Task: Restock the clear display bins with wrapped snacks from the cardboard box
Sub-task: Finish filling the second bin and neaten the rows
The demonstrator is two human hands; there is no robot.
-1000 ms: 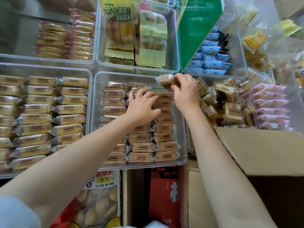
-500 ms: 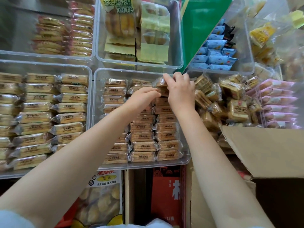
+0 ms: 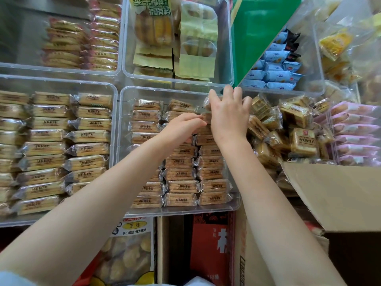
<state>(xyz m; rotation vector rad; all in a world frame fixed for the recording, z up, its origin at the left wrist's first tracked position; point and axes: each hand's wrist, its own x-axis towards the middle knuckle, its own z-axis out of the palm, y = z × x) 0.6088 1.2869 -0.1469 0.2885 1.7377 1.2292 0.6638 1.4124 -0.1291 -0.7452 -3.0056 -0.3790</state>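
The middle clear bin holds three columns of brown wrapped snacks. Both my hands are over its far right corner. My right hand grips a wrapped snack against the bin's back wall, thumb on its left side and fingers over the rim. My left hand reaches in from the left. Its straight fingertips touch the end of a pack at the top of the right column. The cardboard box stands at the lower right, with only its flap showing.
A full bin of similar packs lies to the left. Loose square cakes and pink packs fill the right bin. Behind are bins of yellow bread packs and blue packs. Bagged goods and cartons sit below the shelf.
My right hand brought its snack from above the right bin down to the middle bin's far right corner. My left hand slid from the column's middle up to the top pack.
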